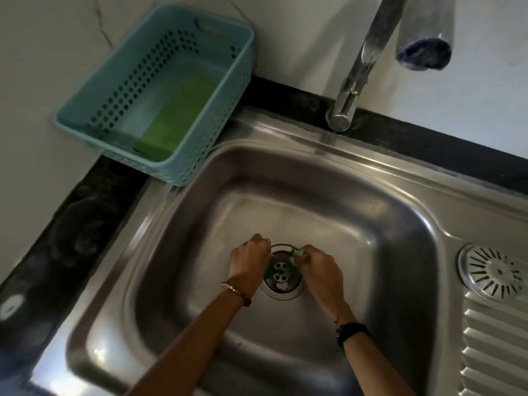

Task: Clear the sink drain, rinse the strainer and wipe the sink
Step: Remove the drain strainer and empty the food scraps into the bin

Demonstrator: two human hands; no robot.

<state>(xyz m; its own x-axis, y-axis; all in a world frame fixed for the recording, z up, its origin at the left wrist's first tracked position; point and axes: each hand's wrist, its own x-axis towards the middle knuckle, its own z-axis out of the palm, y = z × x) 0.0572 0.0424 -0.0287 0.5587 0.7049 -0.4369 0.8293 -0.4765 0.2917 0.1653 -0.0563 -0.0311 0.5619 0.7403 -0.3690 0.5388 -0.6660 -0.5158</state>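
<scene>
The steel sink [385, 224] has its round drain [281, 277] near the front middle of the basin, with green and white scraps lying on its perforated plate. My left hand [248, 264] is curled at the drain's left rim; what it holds is hidden. My right hand [320, 270] pinches a green and white scrap [297, 252] at the drain's upper right rim. The round strainer [495, 271] lies on the draining board at the right.
A light blue perforated basket [225, 90] holding a green sponge [171, 115] stands on the dark counter at the sink's back left corner. The chrome faucet [363, 61] rises behind the basin, its spout overhead at the upper right.
</scene>
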